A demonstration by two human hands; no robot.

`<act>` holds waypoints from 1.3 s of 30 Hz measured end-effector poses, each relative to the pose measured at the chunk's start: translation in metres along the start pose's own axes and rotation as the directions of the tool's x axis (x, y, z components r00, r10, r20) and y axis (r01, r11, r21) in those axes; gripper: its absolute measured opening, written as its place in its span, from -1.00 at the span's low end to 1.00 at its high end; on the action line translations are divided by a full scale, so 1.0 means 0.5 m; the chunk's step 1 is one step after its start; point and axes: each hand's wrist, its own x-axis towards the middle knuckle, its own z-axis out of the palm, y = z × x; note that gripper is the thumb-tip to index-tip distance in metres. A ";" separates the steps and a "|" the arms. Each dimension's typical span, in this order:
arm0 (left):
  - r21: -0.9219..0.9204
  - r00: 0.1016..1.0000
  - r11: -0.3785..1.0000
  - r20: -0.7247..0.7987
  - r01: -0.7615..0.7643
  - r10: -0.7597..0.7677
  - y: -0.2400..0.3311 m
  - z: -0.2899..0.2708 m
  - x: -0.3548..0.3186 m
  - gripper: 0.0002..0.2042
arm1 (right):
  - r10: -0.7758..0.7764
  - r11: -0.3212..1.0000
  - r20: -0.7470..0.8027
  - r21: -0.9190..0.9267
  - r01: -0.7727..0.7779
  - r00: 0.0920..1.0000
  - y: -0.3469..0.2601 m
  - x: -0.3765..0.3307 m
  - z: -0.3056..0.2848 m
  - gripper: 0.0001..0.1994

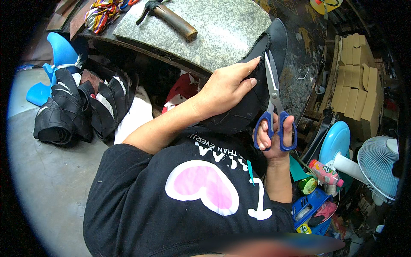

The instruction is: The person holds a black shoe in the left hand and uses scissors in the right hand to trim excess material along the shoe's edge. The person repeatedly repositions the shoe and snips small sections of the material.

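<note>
In my right hand (280, 139) is a pair of scissors (272, 83) with blue handles, my fingers through the loops. The blades point away from me and stand slightly apart, their tips beside the dark gathered edge of a black shoe-upper-like piece (280, 40). My left hand (231, 88) is closed on that black piece, its thumb and forefinger near the blades. The lower part of the piece hangs under my left hand and is partly hidden by it. Whether the blades touch the edge, I cannot tell.
A hammer (177, 23) with a wooden handle lies on a speckled stone slab (227, 32). Bundled black pieces (64, 113) sit at left near a blue fan blade (62, 49). At right are stacked cardboard boxes (355, 77), a white fan (379, 165) and a pink bottle (325, 172).
</note>
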 end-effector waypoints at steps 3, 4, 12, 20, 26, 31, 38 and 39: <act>0.017 0.999 0.999 -0.019 -0.035 0.036 -0.004 0.001 -0.001 -0.55 | -0.010 1.000 -0.010 0.012 0.010 1.000 0.007 0.002 0.006 -0.30; 0.021 0.999 0.999 -0.027 -0.046 0.046 -0.006 0.001 0.000 -0.55 | -0.018 1.000 0.002 0.022 0.018 1.000 0.010 0.005 0.008 -0.30; 0.285 0.978 0.949 0.193 -0.135 0.081 0.018 0.002 -0.010 -0.55 | -0.126 0.973 -0.101 -0.205 0.103 0.987 -0.006 0.022 0.002 -0.37; -0.129 0.990 0.982 0.009 0.139 -0.139 0.005 -0.022 0.011 -0.58 | -0.306 0.777 -0.095 -0.600 0.191 0.947 -0.017 -0.005 -0.009 -0.32; -0.003 0.989 0.990 0.044 0.139 -0.139 0.030 -0.009 0.022 -0.69 | -0.582 0.567 -0.183 -0.790 0.234 0.792 -0.093 0.066 -0.029 -0.63; 0.126 0.977 0.974 0.075 0.187 -0.198 0.035 -0.009 0.061 -0.66 | -0.572 0.673 -0.185 -0.662 0.329 0.799 -0.081 0.112 -0.007 -0.59; -0.582 0.824 0.585 0.430 0.565 -0.369 -0.007 -0.017 0.085 -0.78 | -0.548 0.757 -0.177 -0.521 0.394 0.818 -0.090 0.130 -0.017 -0.64; -0.607 0.792 0.509 0.469 0.610 -0.390 -0.009 -0.015 0.079 -0.78 | -0.550 0.761 -0.181 -0.511 0.400 0.815 -0.090 0.133 -0.022 -0.64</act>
